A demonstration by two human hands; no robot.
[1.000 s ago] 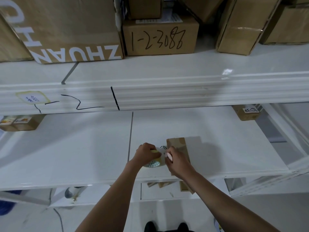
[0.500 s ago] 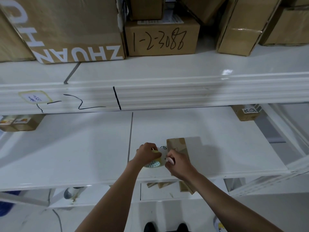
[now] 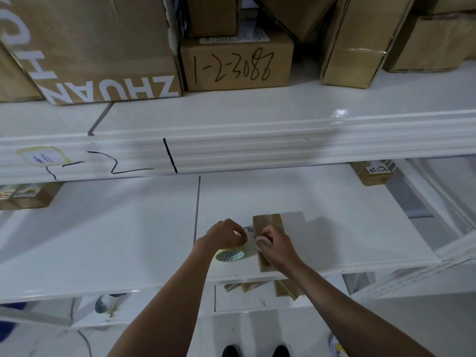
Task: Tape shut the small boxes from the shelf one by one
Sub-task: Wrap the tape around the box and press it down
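- I am at the taping step for one small box [image 3: 268,224]: it lies flat on the middle shelf [image 3: 334,215], near the front edge, its long side running away from me.
- My left hand [image 3: 226,234] is curled over the tape roll [image 3: 230,254], which rests on the shelf just left of the box; those fingers [image 3: 238,234] are closed on the top of the roll.
- My right hand [image 3: 277,247] sits on the near half of the box, thumb and forefinger pinched together. It looks as if they hold the free end of the tape, but the strip is too thin and pale to make out, so I cannot tell for sure.
- The two hands are near each other but not touching; a short gap of shelf with a black scribble shows between them.
- I judge that no strip is laid across the box yet: the far part of its top shows plain brown.
- The next move calls for drawing the tape out from the roll, steadying the box so it does not slide on the smooth shelf, and pressing the strip down along the flap seam.
- More small boxes [image 3: 372,172] wait at the back of this shelf to the right and to the left, so most of the task seems left to do.
- Large cartons [image 3: 237,63] on the upper shelf are not part of this job.
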